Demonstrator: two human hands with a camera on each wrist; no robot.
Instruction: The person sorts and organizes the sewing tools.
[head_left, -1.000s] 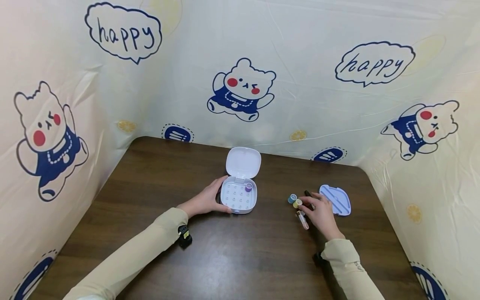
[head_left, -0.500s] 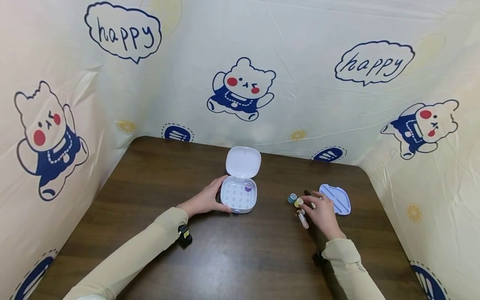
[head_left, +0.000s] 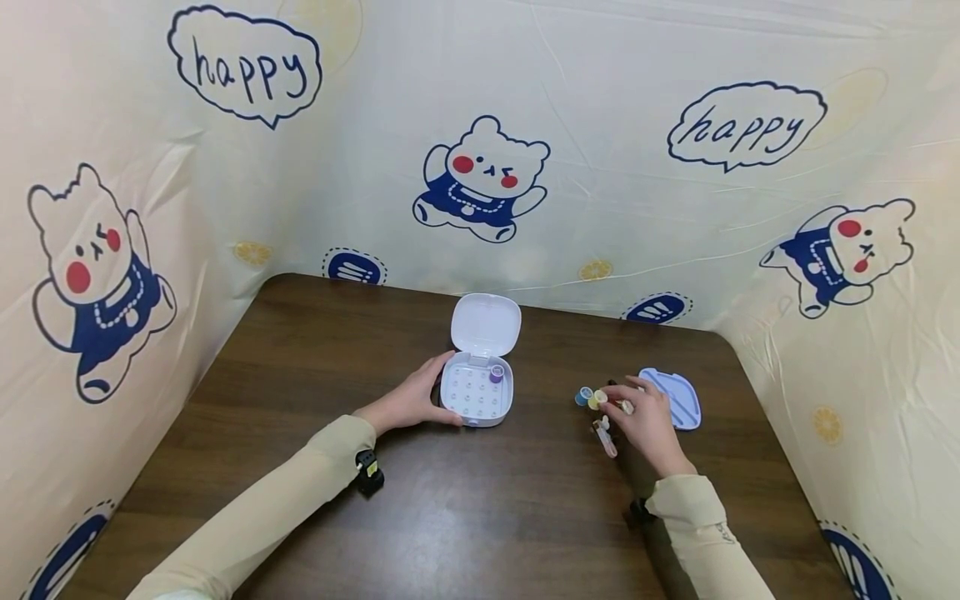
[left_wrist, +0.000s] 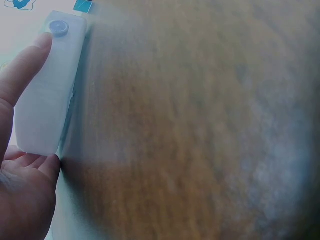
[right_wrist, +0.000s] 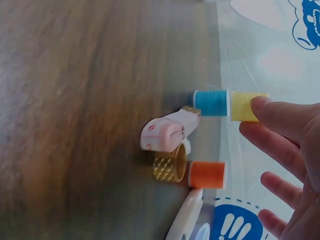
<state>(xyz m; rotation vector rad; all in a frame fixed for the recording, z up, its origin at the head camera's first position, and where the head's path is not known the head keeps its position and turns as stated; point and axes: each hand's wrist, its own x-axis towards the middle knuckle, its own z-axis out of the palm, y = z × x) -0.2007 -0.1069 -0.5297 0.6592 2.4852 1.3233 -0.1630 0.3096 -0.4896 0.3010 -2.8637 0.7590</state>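
Note:
The left hand [head_left: 411, 402] grips the left side of an open white case [head_left: 477, 419]; its thumb lies by the round catch in the left wrist view. One purple spool [head_left: 497, 374] stands at the back right of the pegged base. The right hand [head_left: 645, 421] pinches a yellow spool [right_wrist: 245, 106] between thumb and finger, beside a blue spool [right_wrist: 210, 103]. Nearer the person lies a rolled pale tape measure [right_wrist: 167, 132]. A gold thimble [right_wrist: 169, 166] and an orange spool [right_wrist: 207, 174] show in the right wrist view.
A light blue tray [head_left: 686, 400] lies to the right, behind the right hand. The brown table [head_left: 465, 517] meets printed cloth walls at the back and both sides. The case's white lid [head_left: 486, 323] stands open toward the back wall.
The right hand now pinches the yellow spool, which has shifted slightly toward the back and stands closer to the blue one. The left hand and case have not moved noticeably.

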